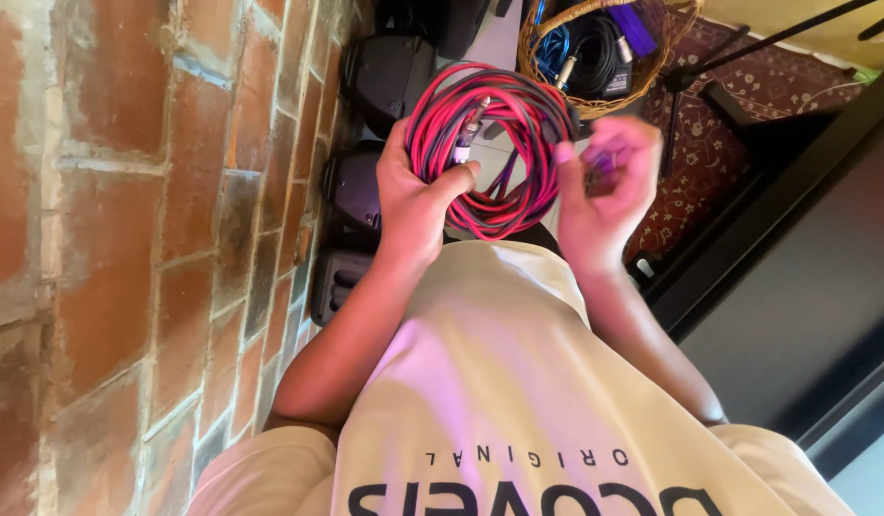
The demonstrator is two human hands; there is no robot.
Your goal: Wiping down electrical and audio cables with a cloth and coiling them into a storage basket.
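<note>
Here's the coil of red and black cable (495, 158), wound into a round bundle of many loops and held up in front of the person's chest, above the floor rather than resting on anything. A silver jack plug (469, 132) lies across the loops near the top of the coil. The left hand (415, 191) is closed on the left side of the bundle, thumb pressed over the strands, fingers wrapped behind. The right hand (604, 186) sits at the coil's right edge, fingers curled and pinching something small and purple; what exactly it is, I cannot tell. As a judgement, the winding looks mostly done: the loops lie neat and gathered, and only the loose end at the right hand seems left to deal with.

Just beyond the coil, a woven wicker basket (557, 86) on the floor holds more cables, black and blue. A rough red brick wall (127, 239) runs along the left, with dark black speaker boxes (389, 72) standing at its foot. To the right lies a patterned red carpet (748, 105), crossed by a black stand leg (767, 43).
</note>
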